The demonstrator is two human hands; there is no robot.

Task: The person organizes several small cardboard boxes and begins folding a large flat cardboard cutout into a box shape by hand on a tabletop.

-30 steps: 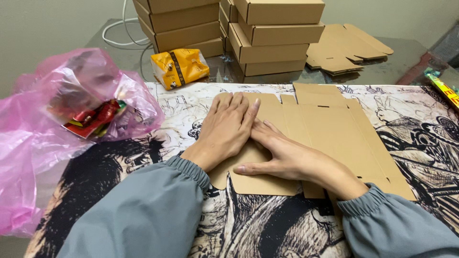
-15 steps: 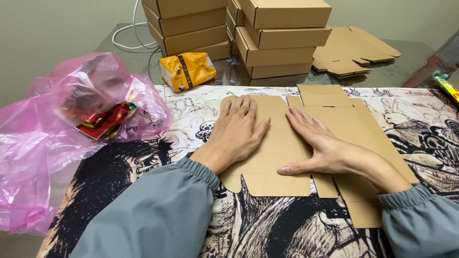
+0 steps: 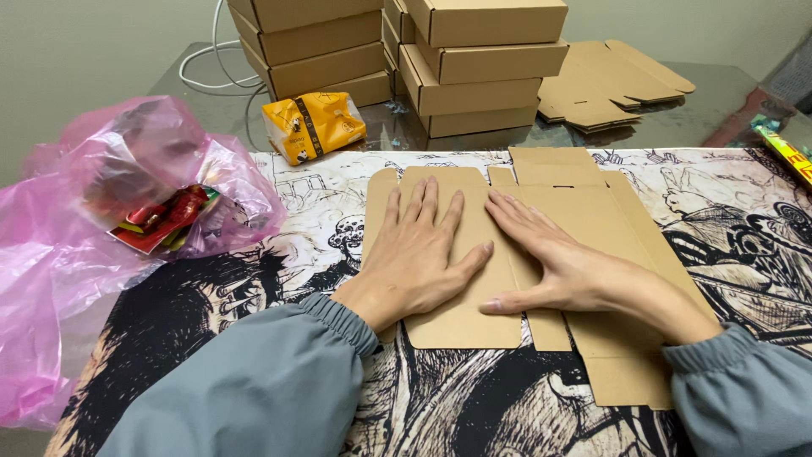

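A flat, unfolded brown cardboard box blank [image 3: 592, 211] lies on a black-and-white illustrated mat [image 3: 296, 203]. My left hand [image 3: 419, 258] rests palm down on the blank's left panel, fingers spread and pointing away from me. My right hand [image 3: 558, 267] lies flat beside it on the middle panel, fingers angled to the upper left, thumb stretched toward the left hand. Neither hand grips anything. Both arms wear grey-blue sleeves with elastic cuffs.
Stacks of folded cardboard boxes [image 3: 474, 59] stand at the back, with a pile of flat blanks [image 3: 609, 89] to their right. A yellow snack packet [image 3: 315, 125] lies behind the mat. A pink plastic bag [image 3: 101, 220] holding red packets sits at the left. White cable [image 3: 211, 72] at the back.
My right hand has slid from the blank's lower left up and right onto the middle panel. My left hand has flattened with its fingers spread. The view has shifted slightly.
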